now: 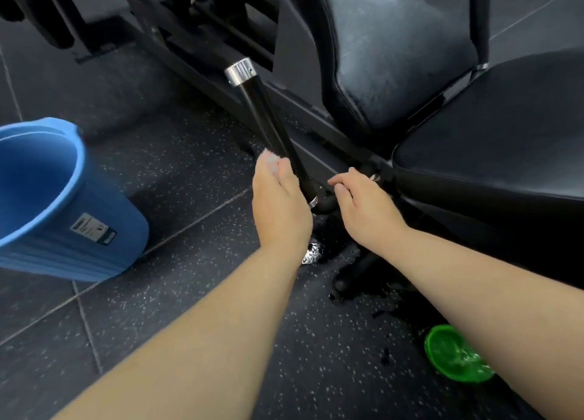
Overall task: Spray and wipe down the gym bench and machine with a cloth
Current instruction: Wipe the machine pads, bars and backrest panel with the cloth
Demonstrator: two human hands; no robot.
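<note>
Nearest the camera, low on the right, a green bowl (455, 355) sits on the speckled floor (189, 173), partly hidden by the right forearm. Dark wet patches (335, 239) spread between the two forearms. Neither a cloth nor a spray bottle is in view.

Further out, the left grip (279, 205) is released, its fingers straight and lying along the left side of a black bar (268, 116). I cannot tell whether they press it. The right grip (363, 208) is loosely curled and grasps nothing I can see. It hovers over the bent tube (327, 203) that joins the bar's foot to the machine.

From that foot, between the two grips, the bar's long axis climbs up and away to the left, ending in a chrome cap (240, 71). The left grip is the nearer one, so a wipe would probably run up that line, once a cloth is fetched.

A blue bucket (94, 239) stands well apart on the left. Beyond, on the right, are the seat (493, 141) and the backrest (388, 50), which looks misted.
</note>
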